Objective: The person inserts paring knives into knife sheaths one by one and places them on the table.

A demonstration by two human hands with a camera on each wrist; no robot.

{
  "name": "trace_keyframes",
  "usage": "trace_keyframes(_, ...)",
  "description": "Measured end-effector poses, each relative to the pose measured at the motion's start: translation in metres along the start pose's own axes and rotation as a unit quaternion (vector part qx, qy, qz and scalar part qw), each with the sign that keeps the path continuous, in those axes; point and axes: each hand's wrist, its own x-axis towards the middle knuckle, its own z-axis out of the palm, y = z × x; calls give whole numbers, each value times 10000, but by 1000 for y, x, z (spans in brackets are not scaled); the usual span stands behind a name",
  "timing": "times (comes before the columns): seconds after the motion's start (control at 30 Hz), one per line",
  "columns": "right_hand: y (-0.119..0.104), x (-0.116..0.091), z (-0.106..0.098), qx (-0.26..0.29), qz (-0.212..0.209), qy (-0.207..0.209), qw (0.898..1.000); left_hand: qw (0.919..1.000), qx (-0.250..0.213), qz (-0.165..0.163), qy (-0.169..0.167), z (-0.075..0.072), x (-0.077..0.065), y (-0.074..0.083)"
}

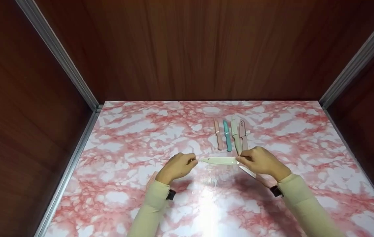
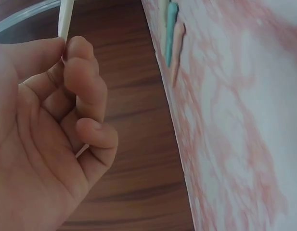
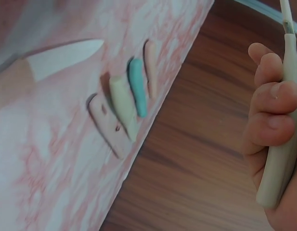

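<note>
Both hands hold a pale green knife (image 1: 220,160) level above the table, its blade section pointing left. At its tip, my left hand (image 1: 178,167) pinches the pale end (image 2: 66,19) between thumb and forefinger. My right hand (image 1: 261,161) grips the handle (image 3: 282,149) with curled fingers. A pale cover appears to lie over the blade, with a short grey strip between it and the handle in the right wrist view. Below the right hand lies a knife with a bare blade (image 3: 66,58) and a pinkish handle (image 3: 13,82).
Beyond the hands lie a peach knife (image 1: 218,135), a teal knife (image 1: 227,135), another pale green knife (image 1: 235,133) and a pink knife with a slotted blade section (image 1: 242,130). Something pink (image 1: 151,179) shows partly behind the left wrist. Wooden panels (image 1: 187,49) enclose the marbled table (image 1: 124,131).
</note>
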Motion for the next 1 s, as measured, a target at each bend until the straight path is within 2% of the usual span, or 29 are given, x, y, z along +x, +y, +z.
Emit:
trace_keyframes(0.27,17,-7,-3,160,840,79,9963,9995,148,-297,11,-1,-14,-20)
trace_keyframes(0.43,30,-12,-3,49,1356,-11,9908,9989,333,-341,21,-2,-23,-32)
trace_keyframes(0.77,50,-18,-6,-258,2125,136,9767,9975,302,-638,90,-8,-39,-48)
trace_keyframes(1.0,67,-24,-4,-30,2737,175,9616,9971,289,-678,184,-9,-47,-59)
